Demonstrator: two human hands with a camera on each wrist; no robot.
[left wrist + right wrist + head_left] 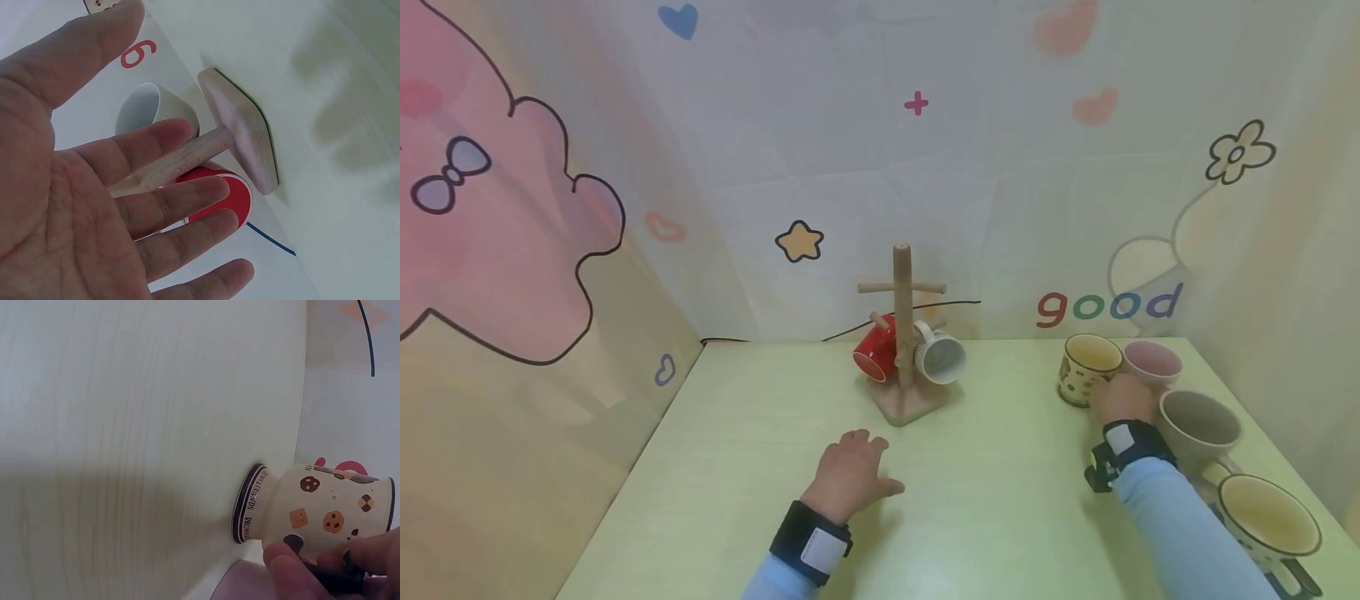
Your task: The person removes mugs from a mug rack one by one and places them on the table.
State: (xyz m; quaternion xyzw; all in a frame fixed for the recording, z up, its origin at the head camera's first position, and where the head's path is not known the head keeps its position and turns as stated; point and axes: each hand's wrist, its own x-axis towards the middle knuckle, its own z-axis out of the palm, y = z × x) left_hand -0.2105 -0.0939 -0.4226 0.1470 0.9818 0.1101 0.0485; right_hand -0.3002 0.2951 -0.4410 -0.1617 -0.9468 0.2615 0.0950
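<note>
My right hand (1123, 400) is at the near side of a cream mug (1086, 379) with a cookie print, at the back right of the table. In the right wrist view its fingers (290, 572) grip the dark handle (331, 578) of that mug, which stands upright on its dark-banded base. My left hand (850, 475) hovers above the table, fingers spread and palm bare, in front of a wooden mug rack (904, 333). On the rack's lower pegs hang a red mug (876, 354) and a white mug (942, 358), both tilted.
Beside the cookie-print mug stands a pink mug (1153, 360). Nearer along the right edge are a grey-white mug (1198, 421) and a wide cream mug (1266, 512) with a dark rim. Upper pegs (876, 287) of the rack are bare. A printed cloth (820, 167) hangs behind the table.
</note>
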